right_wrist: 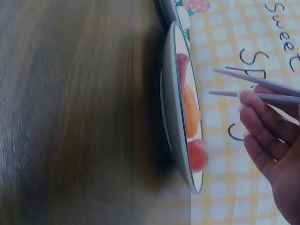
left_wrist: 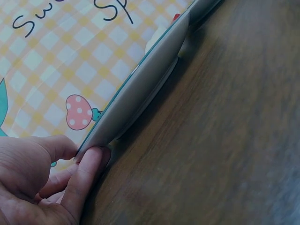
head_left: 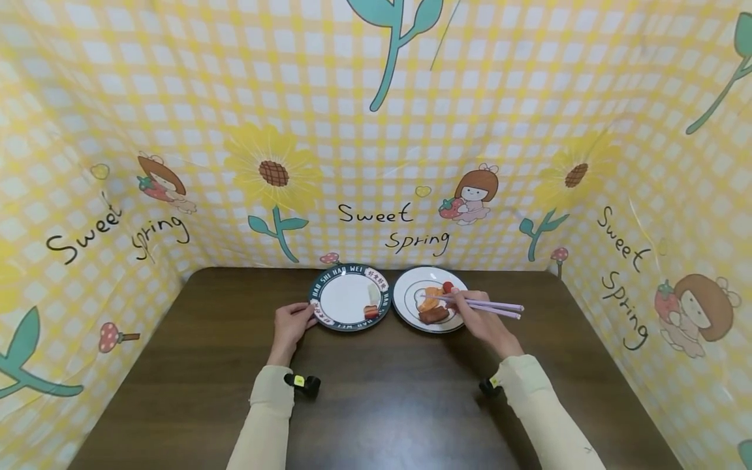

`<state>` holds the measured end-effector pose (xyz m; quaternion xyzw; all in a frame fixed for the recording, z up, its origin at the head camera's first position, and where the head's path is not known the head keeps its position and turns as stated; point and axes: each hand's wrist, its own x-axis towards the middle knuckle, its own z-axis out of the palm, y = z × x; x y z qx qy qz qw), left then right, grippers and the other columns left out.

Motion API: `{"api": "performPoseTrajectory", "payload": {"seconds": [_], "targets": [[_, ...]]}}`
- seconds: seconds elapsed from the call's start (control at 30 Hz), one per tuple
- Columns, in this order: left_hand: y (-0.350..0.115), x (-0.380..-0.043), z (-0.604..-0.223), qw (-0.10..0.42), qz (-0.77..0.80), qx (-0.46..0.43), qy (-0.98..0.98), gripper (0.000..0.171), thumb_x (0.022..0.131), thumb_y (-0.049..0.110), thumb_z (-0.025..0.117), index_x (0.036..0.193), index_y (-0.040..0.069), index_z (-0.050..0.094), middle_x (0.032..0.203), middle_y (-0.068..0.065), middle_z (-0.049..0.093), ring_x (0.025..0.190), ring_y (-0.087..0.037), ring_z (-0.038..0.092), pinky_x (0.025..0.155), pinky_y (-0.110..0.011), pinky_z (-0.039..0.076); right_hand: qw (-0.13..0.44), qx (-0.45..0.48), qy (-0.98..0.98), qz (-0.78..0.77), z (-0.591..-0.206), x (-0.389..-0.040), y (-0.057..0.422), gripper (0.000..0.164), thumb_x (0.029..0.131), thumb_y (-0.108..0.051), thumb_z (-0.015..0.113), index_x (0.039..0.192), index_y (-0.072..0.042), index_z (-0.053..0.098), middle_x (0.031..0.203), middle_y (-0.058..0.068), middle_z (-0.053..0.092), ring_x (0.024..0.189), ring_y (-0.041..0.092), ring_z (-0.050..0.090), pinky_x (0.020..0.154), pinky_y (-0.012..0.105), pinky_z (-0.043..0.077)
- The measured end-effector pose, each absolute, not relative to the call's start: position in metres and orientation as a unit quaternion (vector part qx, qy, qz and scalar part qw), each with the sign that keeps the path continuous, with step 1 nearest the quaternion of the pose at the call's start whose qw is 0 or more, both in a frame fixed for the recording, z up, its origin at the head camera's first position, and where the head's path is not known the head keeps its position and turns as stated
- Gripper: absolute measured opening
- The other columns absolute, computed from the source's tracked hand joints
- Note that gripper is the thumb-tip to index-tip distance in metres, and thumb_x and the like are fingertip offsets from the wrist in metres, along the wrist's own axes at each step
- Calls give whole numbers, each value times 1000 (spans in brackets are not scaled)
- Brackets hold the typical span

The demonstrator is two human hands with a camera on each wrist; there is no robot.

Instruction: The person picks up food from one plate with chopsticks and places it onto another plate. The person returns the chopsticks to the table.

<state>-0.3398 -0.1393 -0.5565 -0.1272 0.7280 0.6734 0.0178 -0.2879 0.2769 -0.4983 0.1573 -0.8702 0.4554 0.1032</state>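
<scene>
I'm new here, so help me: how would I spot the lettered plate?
Find the brown table, then the left hand over it. That hand pinches the lettered plate, whose broad dark green border sets it apart from the white plate beside it.

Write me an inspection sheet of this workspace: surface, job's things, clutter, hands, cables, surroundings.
Surface: brown table, wood-grained, with some glare.
Job's things: left plate, dark-rimmed, bears a pale piece and a red piece; right plate bears an orange piece, a brown piece and a red ball; chopsticks, tips apart, grip no food.
Clutter: nothing seen.
Hands: left hand pinches the left plate's rim; right hand holds the chopsticks above the right plate.
Cables: nothing certain; a thin dark line high on the cloth is unclear.
Surroundings: yellow-checked cloth behind and at both sides, printed "Sweet Spring".
</scene>
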Motion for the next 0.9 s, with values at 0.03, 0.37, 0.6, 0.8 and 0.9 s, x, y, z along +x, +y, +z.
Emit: {"api": "performPoseTrajectory", "payload": {"seconds": [0.03, 0.37, 0.6, 0.8, 0.9], "targets": [[-140, -340, -556, 18, 673, -128, 728, 42, 101, 16, 65, 133, -10, 59, 129, -29, 61, 84, -5, 67, 74, -16, 60, 99, 148, -873, 454, -498, -289, 279, 49, 111, -29, 43, 92, 2, 76, 72, 19, 64, 62, 16, 54, 51, 19, 37], [-139, -338, -558, 16, 680, -127, 722, 42, 100, 14, 66, 132, -13, 59, 128, -30, 60, 83, -5, 68, 74, -17, 61, 107, 35, -912, 395, -499, -293, 283, 68, 109, -49, 37, 80, 0, 75, 66, 8, 57, 63, 20, 49, 54, 27, 37], [-139, -339, -561, 18, 681, -128, 721, 41, 100, 13, 66, 131, -12, 59, 128, -30, 60, 82, -5, 68, 73, -17, 61, 98, -19, -914, 394, -496, -297, 283, 77, 107, -57, 33, 75, 2, 71, 71, 8, 60, 72, 25, 53, 63, 32, 44], [-137, -341, -559, 8, 688, -121, 715, 40, 100, 12, 66, 130, -14, 60, 126, -30, 61, 81, -5, 68, 73, -17, 61, 94, -21, -894, 438, -498, -306, 282, 77, 108, -55, 34, 85, 5, 76, 77, 18, 72, 76, 27, 65, 66, 28, 50], [-139, -339, -559, 8, 686, -126, 717, 40, 99, 12, 66, 130, -14, 60, 125, -30, 61, 81, -5, 68, 73, -17, 61, 82, -29, -875, 476, -502, -308, 279, 77, 108, -55, 34, 92, 7, 77, 86, 23, 75, 82, 32, 71, 68, 29, 57]]}}
